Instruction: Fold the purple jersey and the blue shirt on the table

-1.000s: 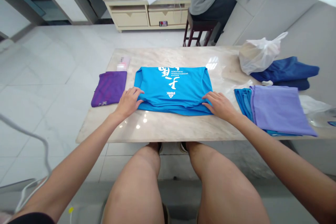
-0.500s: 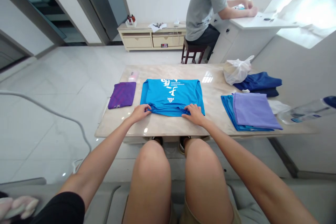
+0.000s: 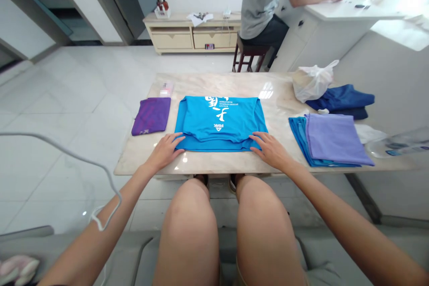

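A bright blue T-shirt [image 3: 221, 120] with white print lies folded in the middle of the marble table [image 3: 208, 165]. My left hand [image 3: 166, 149] rests flat at its near left corner, fingers spread on the hem. At the near right corner my right hand [image 3: 271, 148] lies flat too, fingertips on the cloth. Neither hand grips anything.
A folded purple cloth [image 3: 151, 115] lies left of the shirt. On the right, a lilac cloth [image 3: 335, 138] tops a blue stack, with a dark blue garment [image 3: 345, 98] and a white plastic bag [image 3: 311, 82] behind. A person in grey [image 3: 268, 0] sits at a counter beyond.
My hands have let go of the shirt's near edge and spread apart to its two near corners, now lying flat. The camera view has shifted slightly.
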A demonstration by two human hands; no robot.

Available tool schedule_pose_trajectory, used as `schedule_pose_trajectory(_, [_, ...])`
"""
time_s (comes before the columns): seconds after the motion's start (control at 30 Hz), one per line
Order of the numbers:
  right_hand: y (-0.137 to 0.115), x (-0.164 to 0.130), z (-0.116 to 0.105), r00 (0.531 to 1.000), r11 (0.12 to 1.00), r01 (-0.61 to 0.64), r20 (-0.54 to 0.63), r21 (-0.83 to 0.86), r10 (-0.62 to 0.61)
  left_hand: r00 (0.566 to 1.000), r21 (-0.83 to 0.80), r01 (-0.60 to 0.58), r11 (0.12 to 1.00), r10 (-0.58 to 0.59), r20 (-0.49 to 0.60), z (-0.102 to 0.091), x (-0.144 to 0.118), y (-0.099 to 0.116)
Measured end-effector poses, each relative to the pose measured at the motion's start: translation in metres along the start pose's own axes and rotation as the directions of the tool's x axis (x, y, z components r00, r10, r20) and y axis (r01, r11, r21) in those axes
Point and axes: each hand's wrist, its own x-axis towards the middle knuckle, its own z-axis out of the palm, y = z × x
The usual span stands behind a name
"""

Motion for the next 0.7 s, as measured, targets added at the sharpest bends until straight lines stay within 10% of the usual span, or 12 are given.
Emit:
schedule_pose_trajectory(0.27, [0.013,-0.056,0.001,0.962,0.979,-0.202,0.191,0.024,0.194,0.956,0.175,0.186,0.967,-0.219,0.194,-0.025,-0.030,0.049])
schedule_pose_trajectory(0.37, [0.011,-0.027,-0.035,0.884,0.953,-0.291,0.404,0.080,0.236,0.854,0.354,0.322,0.878,-0.430,0.292,-0.064,-0.008,0.083])
schedule_pose_trajectory(0.43, [0.007,0.006,-0.063,0.823,0.942,-0.328,0.513,0.074,0.246,0.862,0.361,0.330,0.872,-0.435,0.261,-0.085,0.018,0.107])
schedule_pose_trajectory(0.57, [-0.012,0.070,-0.097,0.887,0.953,-0.295,0.392,0.072,0.245,0.913,0.326,0.248,0.912,-0.332,0.235,-0.097,0.074,0.160])
schedule_pose_trajectory(0.7, [-0.026,0.087,-0.085,0.933,0.967,-0.247,0.286,0.071,0.217,0.930,0.275,0.181,0.944,-0.255,0.265,-0.077,0.100,0.203])
